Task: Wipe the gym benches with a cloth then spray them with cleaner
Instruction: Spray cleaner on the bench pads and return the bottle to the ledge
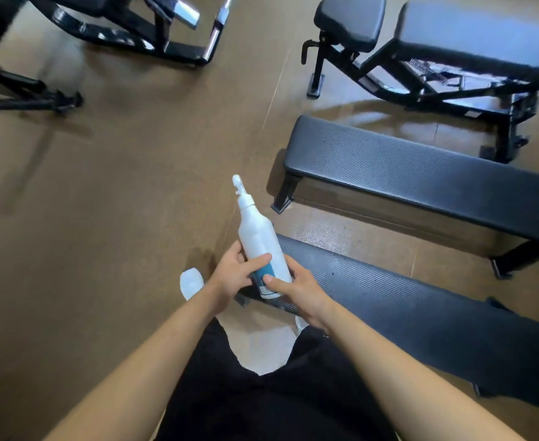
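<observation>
Long black textured-vinyl flat bench (420, 316) lies just right of both hands, long axis running away to the right. White plastic spray bottle w/ teal label (260, 240) held upright-ish, nozzle pointing fwd. Left hand (233, 275) & right hand (300, 289) both clamped on its base; right nearer bench.

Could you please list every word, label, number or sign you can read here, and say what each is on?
No text can be read.
Bottle: it has a teal and white label, partly covered by the fingers of the left hand and the right hand; any print is too blurred to read.
Benches: no visible markings.
</observation>
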`<state>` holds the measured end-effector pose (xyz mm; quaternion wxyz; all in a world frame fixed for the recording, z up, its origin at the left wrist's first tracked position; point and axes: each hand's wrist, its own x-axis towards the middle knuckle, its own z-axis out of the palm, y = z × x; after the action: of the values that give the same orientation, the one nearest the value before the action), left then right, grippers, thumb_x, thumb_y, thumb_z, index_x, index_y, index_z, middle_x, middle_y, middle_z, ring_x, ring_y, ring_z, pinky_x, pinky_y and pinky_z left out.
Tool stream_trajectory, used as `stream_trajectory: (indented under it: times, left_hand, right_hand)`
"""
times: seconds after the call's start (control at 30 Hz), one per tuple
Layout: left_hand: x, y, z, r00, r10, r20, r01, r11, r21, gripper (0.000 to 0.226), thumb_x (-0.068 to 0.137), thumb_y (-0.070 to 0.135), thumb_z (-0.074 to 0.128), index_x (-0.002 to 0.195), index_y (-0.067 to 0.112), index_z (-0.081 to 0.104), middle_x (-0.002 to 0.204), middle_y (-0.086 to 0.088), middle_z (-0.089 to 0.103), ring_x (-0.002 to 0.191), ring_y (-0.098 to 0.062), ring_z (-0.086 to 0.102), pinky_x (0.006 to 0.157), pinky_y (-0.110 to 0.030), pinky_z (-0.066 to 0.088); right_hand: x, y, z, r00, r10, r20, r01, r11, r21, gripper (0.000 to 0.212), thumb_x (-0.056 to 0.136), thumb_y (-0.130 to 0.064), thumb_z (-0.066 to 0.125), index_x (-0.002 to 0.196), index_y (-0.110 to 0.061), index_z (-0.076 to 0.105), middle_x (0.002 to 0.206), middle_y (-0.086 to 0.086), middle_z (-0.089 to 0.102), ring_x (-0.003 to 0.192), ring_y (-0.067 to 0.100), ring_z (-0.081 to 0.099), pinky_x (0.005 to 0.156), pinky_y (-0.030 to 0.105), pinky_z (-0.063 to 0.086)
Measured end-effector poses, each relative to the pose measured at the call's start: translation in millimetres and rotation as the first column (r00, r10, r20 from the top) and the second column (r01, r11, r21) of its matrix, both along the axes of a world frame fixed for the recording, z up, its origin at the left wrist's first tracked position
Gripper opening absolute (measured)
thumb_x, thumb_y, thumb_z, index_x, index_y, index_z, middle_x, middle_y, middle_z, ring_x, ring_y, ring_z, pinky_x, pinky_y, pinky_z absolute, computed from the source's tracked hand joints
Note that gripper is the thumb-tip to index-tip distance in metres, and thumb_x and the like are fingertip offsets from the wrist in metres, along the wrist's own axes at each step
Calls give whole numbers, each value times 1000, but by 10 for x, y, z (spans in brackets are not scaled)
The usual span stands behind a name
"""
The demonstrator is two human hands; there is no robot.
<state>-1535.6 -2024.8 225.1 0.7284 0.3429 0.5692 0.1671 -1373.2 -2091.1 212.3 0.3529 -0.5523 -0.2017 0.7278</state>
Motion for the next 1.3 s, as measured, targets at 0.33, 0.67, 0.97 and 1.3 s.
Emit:
stream_trajectory:
  times: [0.33, 0.67, 0.97, 1.3]
  left_hand:
    - [-1355, 1601, -166, 887, -424, -183, 454, 873, 178, 63, 60, 57, 83, 117, 41, 62, 116, 8, 72, 108, -18, 68, 97, -53, 55]
    - [-2158, 2760, 66, 699, -670, -250, 714, 668, 210, 73, 76, 47, 86, 138, 41, 48, 128, 12, 61, 112, -11, 60, 97, -39, 56]
    - [-1690, 3327, 57, 543, -794, -273, 840, 516, 170, 71, 72, 46, 89, 128, 39, 47, 126, 17, 54, 112, -4, 57, 91, -24, 51]
    - [-512, 4516, 35, 400, -829, -392, 910, 306, 280, 75, 52, 60, 87, 117, 30, 64, 111, 8, 67, 105, -14, 64, 95, -41, 55]
  right_hand:
    - [-1084, 1547, 8, 919, -355, 171, 370, 926, -67, 60, 95, -39, 68, 148, -30, 44, 135, -1, 60, 120, 24, 62, 102, 42, 51]
    - [-2172, 2884, 286, 787, -521, 330, 556, 831, -14, 18, 97, -34, 65, 110, -24, 56, 105, 10, 66, 94, 22, 68, 89, 43, 61]
    - [-1637, 3247, 361, 432, -776, 460, 877, 481, -12, 27, 98, -38, 58, 120, -23, 53, 106, 8, 66, 97, 24, 67, 81, 39, 57]
    - [-500, 3843, 10, 72, -970, 230, 997, 72, -8, 25, 94, -12, 67, 116, -10, 56, 103, 15, 69, 80, 22, 72, 73, 41, 60]
